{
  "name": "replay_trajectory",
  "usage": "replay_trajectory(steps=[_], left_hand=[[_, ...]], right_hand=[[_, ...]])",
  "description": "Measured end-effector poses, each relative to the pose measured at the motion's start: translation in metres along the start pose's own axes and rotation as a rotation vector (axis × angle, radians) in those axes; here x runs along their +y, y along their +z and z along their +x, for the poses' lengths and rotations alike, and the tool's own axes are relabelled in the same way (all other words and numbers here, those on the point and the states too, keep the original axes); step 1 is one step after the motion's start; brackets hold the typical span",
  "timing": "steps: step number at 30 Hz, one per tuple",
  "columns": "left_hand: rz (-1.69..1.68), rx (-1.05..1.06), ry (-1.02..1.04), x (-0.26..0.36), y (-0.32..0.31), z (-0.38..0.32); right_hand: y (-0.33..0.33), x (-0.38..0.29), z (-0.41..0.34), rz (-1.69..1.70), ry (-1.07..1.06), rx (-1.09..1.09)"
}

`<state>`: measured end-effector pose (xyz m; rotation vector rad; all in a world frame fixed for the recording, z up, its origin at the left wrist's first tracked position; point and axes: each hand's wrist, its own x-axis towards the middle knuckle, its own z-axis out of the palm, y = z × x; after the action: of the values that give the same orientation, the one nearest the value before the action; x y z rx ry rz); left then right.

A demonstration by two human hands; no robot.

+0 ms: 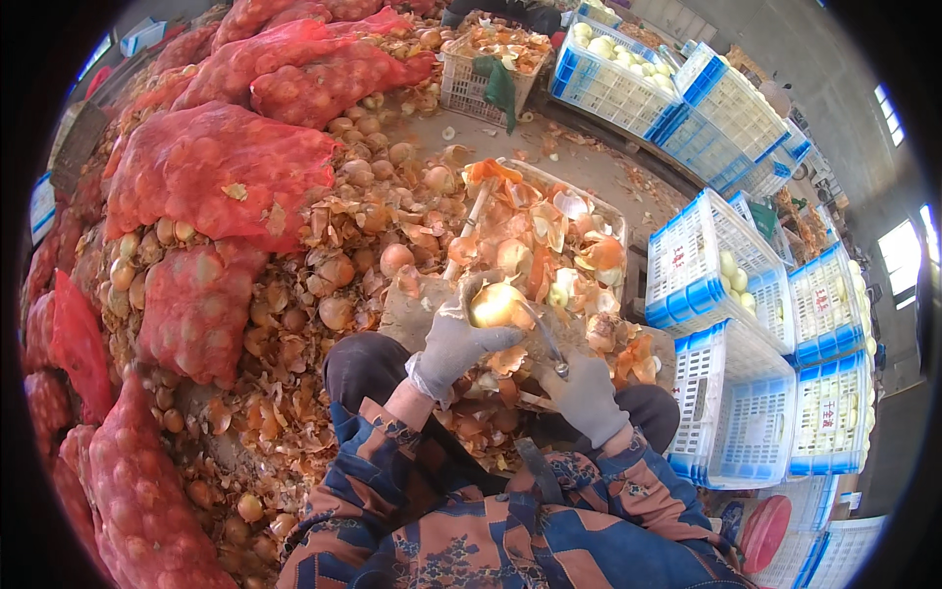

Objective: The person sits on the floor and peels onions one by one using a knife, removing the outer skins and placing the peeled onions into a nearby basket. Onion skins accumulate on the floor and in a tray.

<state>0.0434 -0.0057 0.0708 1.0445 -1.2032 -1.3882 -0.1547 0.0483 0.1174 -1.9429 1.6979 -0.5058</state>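
In a grey glove, my left hand (pixel 458 342) grips a yellow onion (pixel 494 305), whose pale surface catches bright light. My right hand (pixel 585 394), gloved as well, is closed around a small knife (pixel 548 340) with a curved metal blade. The blade reaches up toward the onion's right side; whether it touches cannot be made out. Beneath both hands is a board (pixel 412 320) strewn with dry skins. Just beyond it, a crate (pixel 622 221) is heaped with onion skins and a few onions.
Red mesh sacks of onions (pixel 213 173) pile up on the left. Loose onions (pixel 336 313) and skins cover the floor beside my knees. Blue-and-white plastic crates (pixel 714 265), several holding peeled onions, stack on the right. A skin-filled crate (pixel 478 92) stands ahead, with part of another person behind it.
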Motion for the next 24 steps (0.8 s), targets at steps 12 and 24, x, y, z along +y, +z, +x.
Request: replay_trajectory(steps=[12, 24], left_hand=[[-0.134, 0.038, -0.026, 0.004, 0.001, 0.004], [-0.859, -0.008, -0.115, -0.004, -0.017, 0.002]], right_hand=[[-0.002, 0.008, 0.009, -0.213, -0.054, -0.03], [0.028, 0.039, -0.026, 0.093, 0.305, -0.261]])
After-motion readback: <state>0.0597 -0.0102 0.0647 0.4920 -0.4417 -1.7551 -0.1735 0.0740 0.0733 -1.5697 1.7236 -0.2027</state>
